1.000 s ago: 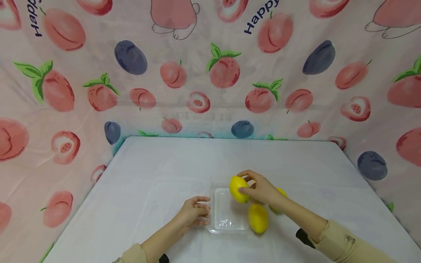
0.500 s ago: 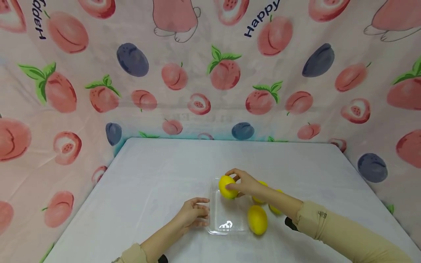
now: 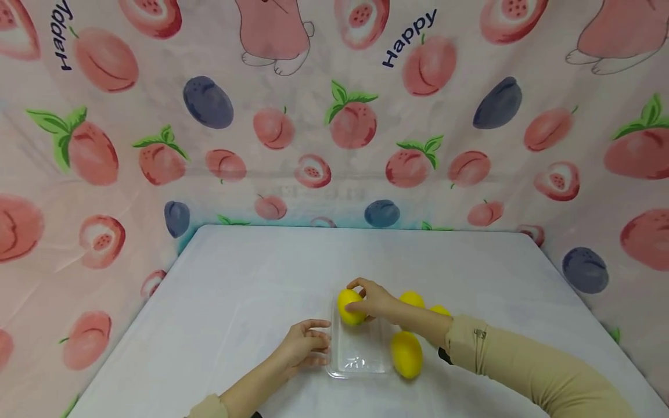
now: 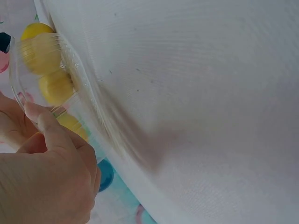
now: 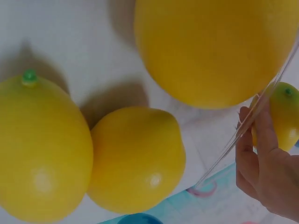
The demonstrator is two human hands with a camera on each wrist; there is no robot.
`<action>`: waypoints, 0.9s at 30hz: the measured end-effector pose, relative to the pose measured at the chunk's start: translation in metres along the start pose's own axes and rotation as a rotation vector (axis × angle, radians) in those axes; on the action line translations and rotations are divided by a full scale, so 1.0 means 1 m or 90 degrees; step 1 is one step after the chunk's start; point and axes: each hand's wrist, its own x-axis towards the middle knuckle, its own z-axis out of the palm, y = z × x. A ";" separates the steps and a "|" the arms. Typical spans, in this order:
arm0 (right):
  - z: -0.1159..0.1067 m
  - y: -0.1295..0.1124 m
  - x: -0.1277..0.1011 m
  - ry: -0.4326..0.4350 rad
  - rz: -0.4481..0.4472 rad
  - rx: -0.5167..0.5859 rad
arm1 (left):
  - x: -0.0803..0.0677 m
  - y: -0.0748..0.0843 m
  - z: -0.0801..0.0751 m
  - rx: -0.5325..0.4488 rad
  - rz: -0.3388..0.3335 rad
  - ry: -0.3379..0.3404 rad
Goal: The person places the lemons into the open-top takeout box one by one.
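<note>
- From the head view, the right hand point(image 3: 373, 300) has its fingers curled round a yellow lemon point(image 3: 349, 306) and holds it over the far end of a clear plastic tray point(image 3: 358, 355), which sits on the white table point(image 3: 251, 278).
- In the same view the left hand point(image 3: 305, 349) rests at the tray's left edge, fingers loosely bent against the rim.
- Three more lemons lie on the table to the right of the tray: the nearest lemon point(image 3: 406, 355) just beside the tray's right wall, and two far lemons point(image 3: 413, 299) close together behind the right forearm.
- A fruit-print cloth point(image 3: 334, 116) hangs behind and round the table.
- From the left wrist view, the left hand's point(image 4: 44, 172) thumb lies on the tray's point(image 4: 70, 70) rim, pinching the edge; lemons show blurred and yellow through the clear wall.
- From the right wrist view, the three loose lemons fill the frame, lying close together on the table.
- At the right edge, the right hand's fingers point(image 5: 257, 154) hold the lemon point(image 5: 285, 119) past the tray's thin clear rim.
</note>
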 end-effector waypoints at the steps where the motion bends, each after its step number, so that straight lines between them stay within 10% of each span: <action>1: 0.001 0.000 0.000 0.001 0.003 0.000 | 0.000 0.000 0.000 0.000 -0.001 -0.001; 27: 0.009 0.000 -0.005 0.019 0.004 -0.039 | -0.003 -0.001 0.001 0.002 -0.009 0.004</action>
